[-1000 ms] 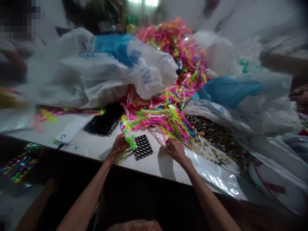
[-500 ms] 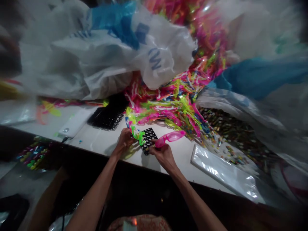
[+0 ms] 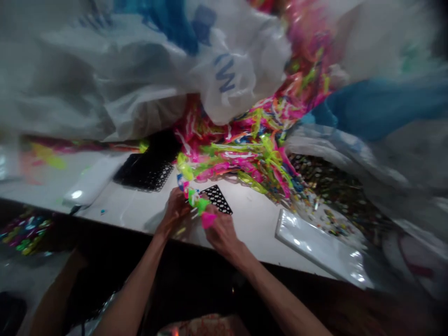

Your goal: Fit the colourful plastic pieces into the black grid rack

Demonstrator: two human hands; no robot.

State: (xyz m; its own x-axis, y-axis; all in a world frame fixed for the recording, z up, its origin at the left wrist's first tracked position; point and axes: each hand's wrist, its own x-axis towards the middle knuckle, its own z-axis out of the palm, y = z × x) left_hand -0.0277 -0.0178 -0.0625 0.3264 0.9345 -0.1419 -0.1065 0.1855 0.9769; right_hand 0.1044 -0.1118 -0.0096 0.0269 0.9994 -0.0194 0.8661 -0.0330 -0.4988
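Across the rear of the counter [image 3: 259,228], two large bags, left bag [image 3: 140,84] and right bag [image 3: 385,107], flank one coloured pile [image 3: 241,147]. One glossy packet [image 3: 322,247] lies right of both hands; one dark mesh [image 3: 143,173] and one white case [image 3: 94,179] lie left. Left hand [image 3: 174,207] holds one coloured bundle [image 3: 192,196] at its inner side. Right hand [image 3: 223,228], just beside it, is closed on one pink piece [image 3: 209,220], blurred, at the fingertips. One black grid [image 3: 220,198] lies beyond, partly covered by the right hand. One blue bit [image 3: 102,212] lies near the front edge.
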